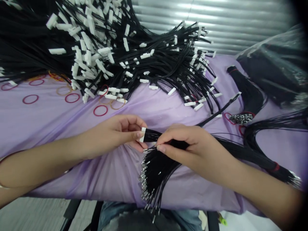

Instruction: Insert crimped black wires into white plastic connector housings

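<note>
Between the thumb and fingers of my left hand (125, 133) is a white plastic connector (142, 134), with several black wires running from it to the right. My right hand (190, 144) pinches a thin black wire (151, 149) whose metal tip lies just below the connector. Beneath my right hand a fanned bundle of black wires (161, 173) spreads over the purple cover, its crimped silver ends toward the left and the table's front edge. My right palm hides part of the wires.
A large heap of black cables with white connectors (88, 57) fills the back left. Red and yellow rubber bands (100, 110) lie on the purple cover (101, 179). On the right are a tied wire bundle (247, 86) and a clear plastic bag (276, 64) of dark wires.
</note>
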A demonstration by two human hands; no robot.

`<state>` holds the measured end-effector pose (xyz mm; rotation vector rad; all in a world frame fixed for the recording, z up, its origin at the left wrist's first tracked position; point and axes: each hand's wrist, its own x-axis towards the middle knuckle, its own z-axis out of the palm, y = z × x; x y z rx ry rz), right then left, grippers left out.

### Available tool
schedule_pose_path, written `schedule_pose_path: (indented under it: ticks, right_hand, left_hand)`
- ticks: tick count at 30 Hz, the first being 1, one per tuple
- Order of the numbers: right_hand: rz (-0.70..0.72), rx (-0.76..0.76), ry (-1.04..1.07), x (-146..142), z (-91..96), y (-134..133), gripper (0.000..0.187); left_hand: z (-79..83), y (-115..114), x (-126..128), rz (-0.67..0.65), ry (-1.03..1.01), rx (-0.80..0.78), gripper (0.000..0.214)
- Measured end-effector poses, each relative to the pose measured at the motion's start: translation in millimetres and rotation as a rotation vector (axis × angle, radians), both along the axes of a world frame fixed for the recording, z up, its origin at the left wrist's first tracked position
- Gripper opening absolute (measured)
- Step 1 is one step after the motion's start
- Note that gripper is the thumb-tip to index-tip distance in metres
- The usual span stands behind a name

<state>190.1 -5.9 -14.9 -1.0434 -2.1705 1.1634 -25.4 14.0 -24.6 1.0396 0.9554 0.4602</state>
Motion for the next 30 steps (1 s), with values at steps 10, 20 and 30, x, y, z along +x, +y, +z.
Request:
schedule_pose_path:
  ticks: [10,20,30]
  right_hand:
    - [-0.159,-0.059,-0.055,-6,1.8,-1,0.012]
    - [-0.282,-0.008,-0.104,-12,-7.0,2,0.012]
    - [-0.287,0.089,-0.089,-10,-8.9,2,0.013]
  left_hand:
    - [-2.3,0,-1,-0.045,-0.015,0.011,0.008]
    - [-1.6,0,1,-0.056,-0.016,0.007,0.002]
    - [0.8,-2,4,-0.026,-0.013,0.022,0.002]
